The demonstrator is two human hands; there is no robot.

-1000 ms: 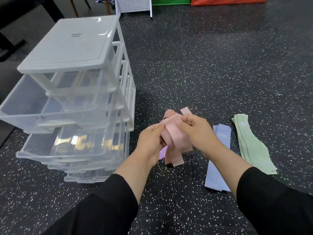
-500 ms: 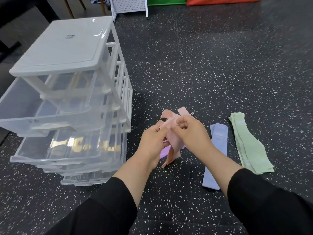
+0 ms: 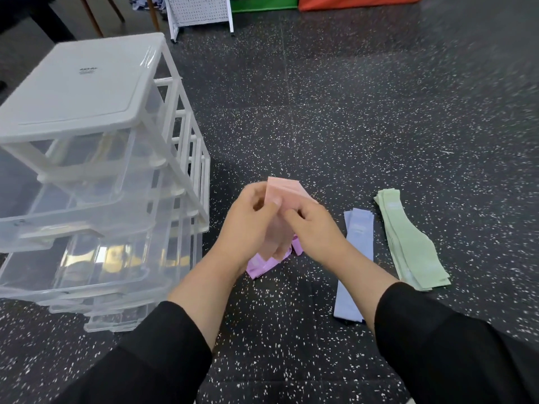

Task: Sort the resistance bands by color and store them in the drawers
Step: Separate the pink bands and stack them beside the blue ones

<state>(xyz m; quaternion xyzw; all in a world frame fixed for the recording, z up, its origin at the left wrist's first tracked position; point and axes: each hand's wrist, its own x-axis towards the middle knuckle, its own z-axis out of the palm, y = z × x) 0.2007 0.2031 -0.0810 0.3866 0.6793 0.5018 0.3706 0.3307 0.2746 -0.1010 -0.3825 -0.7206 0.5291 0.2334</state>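
Pink resistance bands (image 3: 284, 193) are bunched between both hands above the floor. My left hand (image 3: 250, 225) grips their left side and my right hand (image 3: 313, 228) pinches them from the right. Purple bands (image 3: 261, 265) lie on the floor under my hands, mostly hidden. A stack of blue bands (image 3: 354, 258) lies to the right, and a green stack (image 3: 408, 240) further right. The white drawer unit (image 3: 87, 91) stands at the left with several clear drawers (image 3: 73, 223) pulled out.
A white perforated stand (image 3: 201, 10) is at the back, with green (image 3: 262, 2) and orange (image 3: 358, 1) mats behind it. Wooden chair legs (image 3: 96, 16) show at the top left. The floor is dark speckled rubber.
The pink bands have been gathered and folded into a tighter bundle and raised slightly. Both hands closed in around them. The purple bands beneath are now more visible.
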